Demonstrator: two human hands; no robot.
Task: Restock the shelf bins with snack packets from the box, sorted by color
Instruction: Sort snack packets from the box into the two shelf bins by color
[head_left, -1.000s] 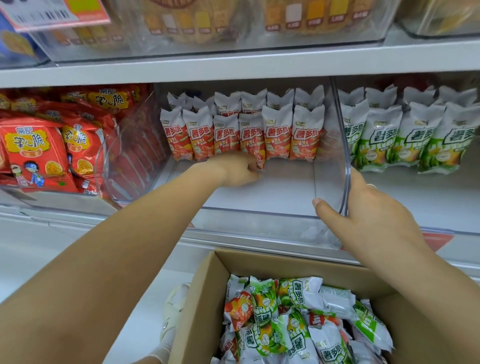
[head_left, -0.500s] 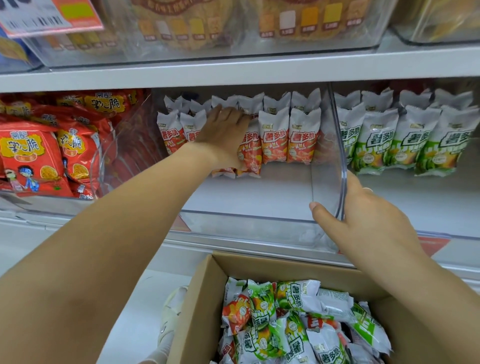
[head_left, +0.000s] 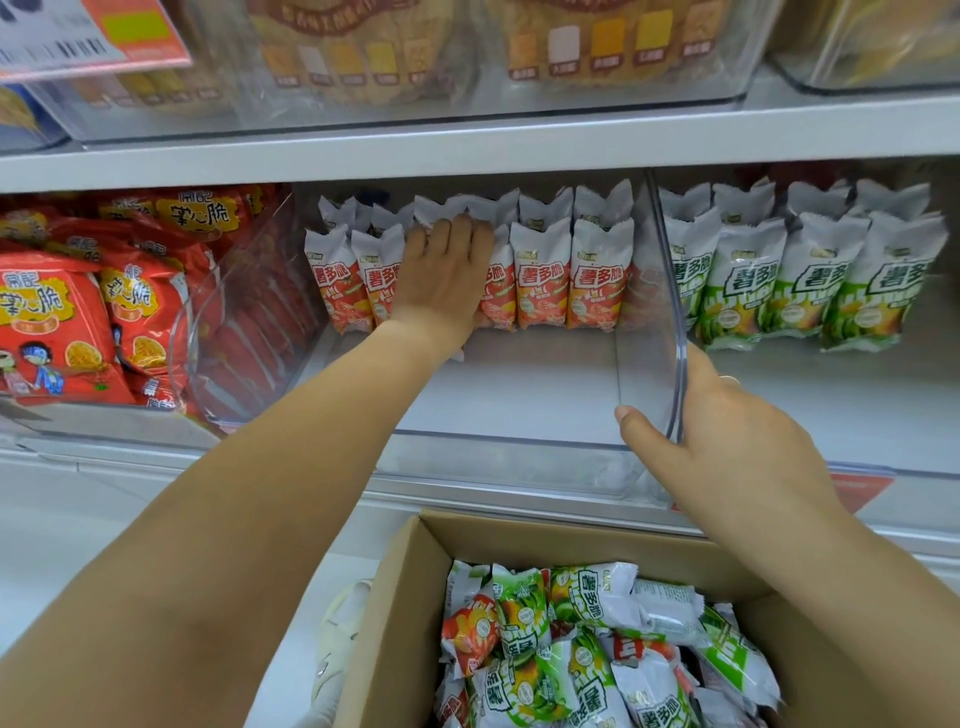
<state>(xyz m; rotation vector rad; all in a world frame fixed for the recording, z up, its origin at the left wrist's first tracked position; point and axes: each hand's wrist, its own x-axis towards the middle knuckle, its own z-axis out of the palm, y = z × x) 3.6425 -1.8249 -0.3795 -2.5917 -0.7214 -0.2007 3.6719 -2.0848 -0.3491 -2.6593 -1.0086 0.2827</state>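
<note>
My left hand (head_left: 441, 280) lies flat with straight fingers against a red snack packet in the row of red packets (head_left: 540, 280) at the back of the clear middle bin (head_left: 498, 457). My right hand (head_left: 727, 431) grips the bin's clear right wall (head_left: 670, 312), thumb inside and fingers outside. To the right stands a row of green packets (head_left: 800, 291) in the neighbouring bin. Below, an open cardboard box (head_left: 400, 597) holds mixed green and red packets (head_left: 571, 649).
A clear bin of larger red snack bags (head_left: 78, 312) fills the left of the shelf. The shelf above (head_left: 467, 140) carries clear bins with yellow packs. A white shoe (head_left: 337, 634) shows beside the box on the pale floor.
My left hand rose from the bin floor up to the red packets and now presses flat on them. The packets stand straighter in the row. My right hand kept its grip.
</note>
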